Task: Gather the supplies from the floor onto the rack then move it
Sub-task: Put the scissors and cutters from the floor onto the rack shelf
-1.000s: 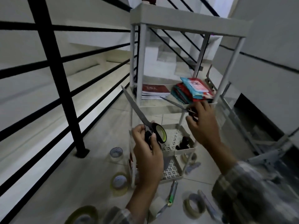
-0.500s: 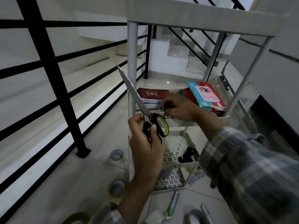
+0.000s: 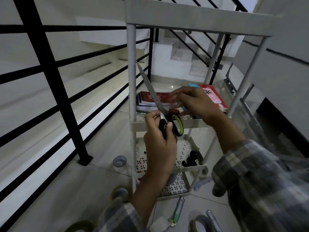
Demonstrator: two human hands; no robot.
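Note:
The white tiered rack point(image 3: 184, 126) stands in front of me. My left hand point(image 3: 160, 148) grips the black and green handle of a pair of scissors point(image 3: 150, 91), blade pointing up and to the left, just in front of the middle shelf. My right hand point(image 3: 195, 102) hovers over that shelf with fingers spread. Under it a second pair of scissors lies on the shelf, only its dark handle point(image 3: 173, 112) showing. Spiral notebooks point(image 3: 148, 101) and a red and blue pack point(image 3: 214, 96) also rest there.
Several tape rolls lie on the floor, among them one point(image 3: 119, 161) left of the rack and another point(image 3: 199, 223) near my feet. A green pen-like tool point(image 3: 177, 210) lies by the rack's base. Black clips point(image 3: 191, 158) sit on a lower shelf. A black railing point(image 3: 50, 72) runs along the left.
My right hand brought the second scissors onto the middle shelf and its fingers have opened off them. My left hand stayed in front of the rack with its scissors.

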